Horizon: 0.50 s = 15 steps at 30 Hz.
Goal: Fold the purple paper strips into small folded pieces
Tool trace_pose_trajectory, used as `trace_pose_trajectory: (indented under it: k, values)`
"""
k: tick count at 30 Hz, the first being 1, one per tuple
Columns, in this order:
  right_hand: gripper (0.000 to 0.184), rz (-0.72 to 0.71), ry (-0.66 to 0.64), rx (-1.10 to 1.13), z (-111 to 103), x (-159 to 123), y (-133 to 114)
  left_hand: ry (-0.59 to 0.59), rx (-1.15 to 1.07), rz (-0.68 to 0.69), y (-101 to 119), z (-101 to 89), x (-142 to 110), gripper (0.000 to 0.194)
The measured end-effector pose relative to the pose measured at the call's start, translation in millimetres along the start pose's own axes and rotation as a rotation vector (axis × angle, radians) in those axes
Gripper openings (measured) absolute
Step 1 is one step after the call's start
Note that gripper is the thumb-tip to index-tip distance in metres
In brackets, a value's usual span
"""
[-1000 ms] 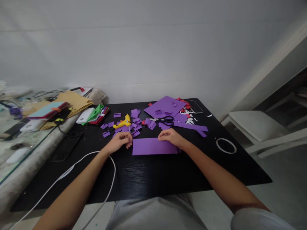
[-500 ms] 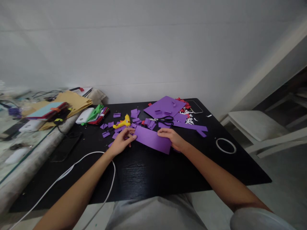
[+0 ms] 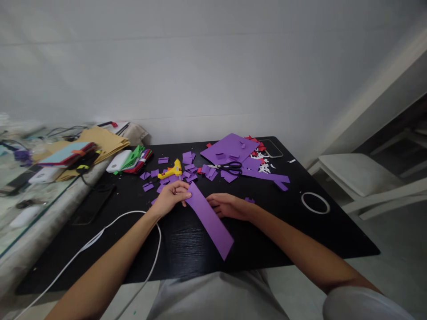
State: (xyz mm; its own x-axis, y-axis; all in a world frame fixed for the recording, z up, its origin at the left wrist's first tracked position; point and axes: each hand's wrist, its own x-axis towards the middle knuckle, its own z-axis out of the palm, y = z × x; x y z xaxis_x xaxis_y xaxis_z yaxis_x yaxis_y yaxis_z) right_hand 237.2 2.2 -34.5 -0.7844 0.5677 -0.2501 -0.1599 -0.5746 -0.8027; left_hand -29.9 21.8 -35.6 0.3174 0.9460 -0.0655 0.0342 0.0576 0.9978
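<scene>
My left hand [image 3: 174, 196] pinches the upper left end of a long purple paper strip [image 3: 211, 218] between thumb and fingers. From there the strip slants down to the right above the black table. Close to the strip's right edge is my right hand [image 3: 230, 206], its fingers stretched toward the paper and apart; whether the fingertips touch it I cannot tell. Just beyond the left hand lie a yellow glue gun [image 3: 175, 170] and several small folded purple paper pieces [image 3: 191, 168]. Black-handled scissors [image 3: 230, 167] rest among purple scraps farther back.
Purple sheets [image 3: 229, 149] lie at the back, with red and white scraps [image 3: 265, 165] beside them. A white cable [image 3: 128, 213] loops across the left of the table [image 3: 187, 253]. A phone [image 3: 95, 204] lies at left, a white ring [image 3: 315, 202] at right, and a chair [image 3: 353, 173] stands beyond.
The purple strip has swung from nearly level to a steeper slant, its free end dropping toward me. My right hand has let go of its top edge and moved lower.
</scene>
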Motion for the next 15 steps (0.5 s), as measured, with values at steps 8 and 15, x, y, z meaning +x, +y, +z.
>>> trace_pose_trajectory:
  k: [8,15]
  values:
    - [0.062,-0.058,0.16,-0.017,10,9,11,-0.048,0.031,0.035,-3,15.1,-3,0.038]
    - [0.088,-0.144,0.252,-0.153,5,8,9,-0.051,0.001,0.025,-5,11.9,-2,0.037]
